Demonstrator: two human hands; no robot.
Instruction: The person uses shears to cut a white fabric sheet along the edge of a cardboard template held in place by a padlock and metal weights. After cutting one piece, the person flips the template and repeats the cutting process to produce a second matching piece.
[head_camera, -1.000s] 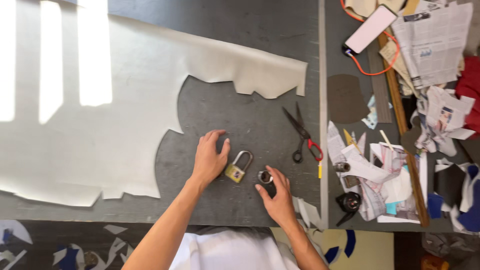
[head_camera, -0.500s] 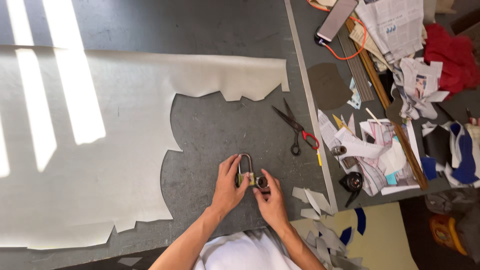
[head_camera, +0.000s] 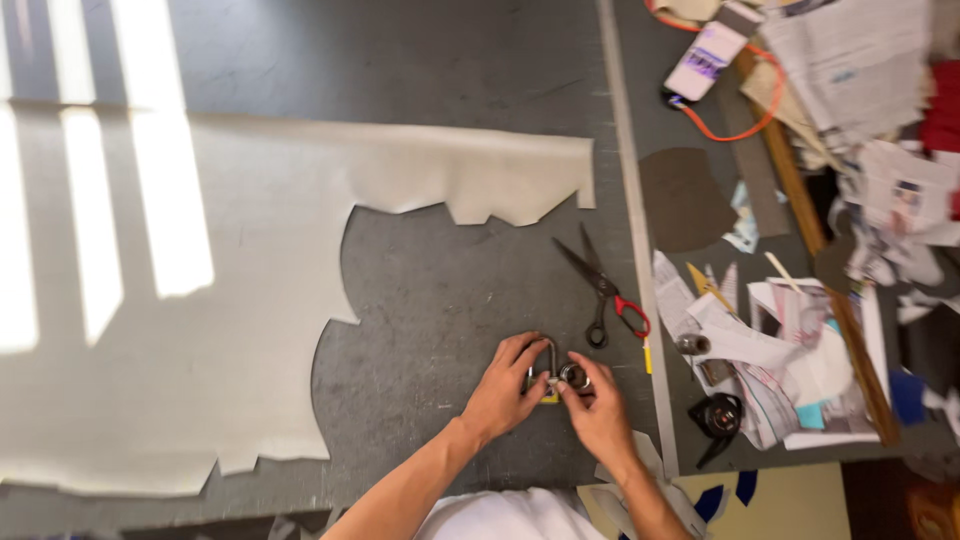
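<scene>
Hands (head_camera: 550, 395) grip padlock (head_camera: 549, 372) on bare table (head_camera: 440, 310), scissors (head_camera: 600, 290) near.

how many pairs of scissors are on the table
1: the black scissors with one red handle loop lie open on the grey table, just beyond the hands. More may be hidden under the paper clutter at right.

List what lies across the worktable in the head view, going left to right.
Large cream sheet with cut-out edges → left hand → padlock → right hand → scissors with a red handle → dark brown cut piece → pile of paper scraps
</scene>
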